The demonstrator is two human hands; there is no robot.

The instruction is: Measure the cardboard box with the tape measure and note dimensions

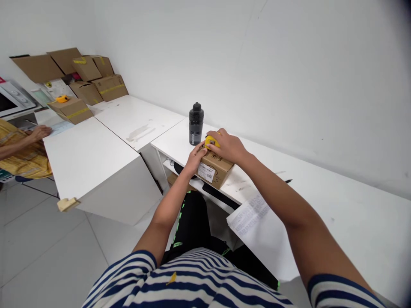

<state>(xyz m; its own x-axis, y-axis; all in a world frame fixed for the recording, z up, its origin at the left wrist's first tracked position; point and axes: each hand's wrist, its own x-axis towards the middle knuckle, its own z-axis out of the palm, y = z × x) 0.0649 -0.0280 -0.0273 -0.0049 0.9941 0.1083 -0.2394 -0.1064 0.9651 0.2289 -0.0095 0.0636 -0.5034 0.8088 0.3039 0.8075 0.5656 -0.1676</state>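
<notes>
Tape msr (pixel 210 141) at box (pixel 218 171) edge, btl (pixel 196 124) nr

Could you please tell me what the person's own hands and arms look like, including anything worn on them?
The left hand and right hand are bare, without gloves; no watch or bracelet shows. The forearms are uncovered too. The left sleeve and right sleeve are short, with navy and off-white stripes matching the shirt.

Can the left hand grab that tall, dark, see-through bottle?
Probably yes: the bottle stands just beyond the left hand with nothing seen between, though that hand is busy at the brown cardboard box.
</notes>
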